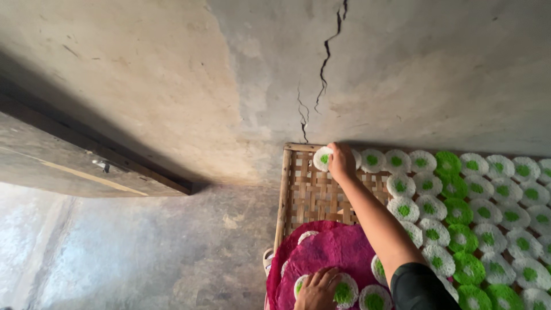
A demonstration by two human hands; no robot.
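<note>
My right hand [341,162] reaches to the far left corner of a woven bamboo tray [298,195] and presses a round white noodle disc with a green centre [322,158] onto it. Near the bottom edge, my left hand [317,289] rests on a stack of similar white-and-green discs [344,293] lying on a magenta cloth [333,250]. Several more discs [459,212], some white with green middles and some all green, lie in rows across the right part of the tray.
A cracked concrete wall [321,74] rises behind the tray. A wooden door [69,166] stands at the left, and a rough concrete floor [160,252] lies below it. A bare patch of weave shows at the tray's left side.
</note>
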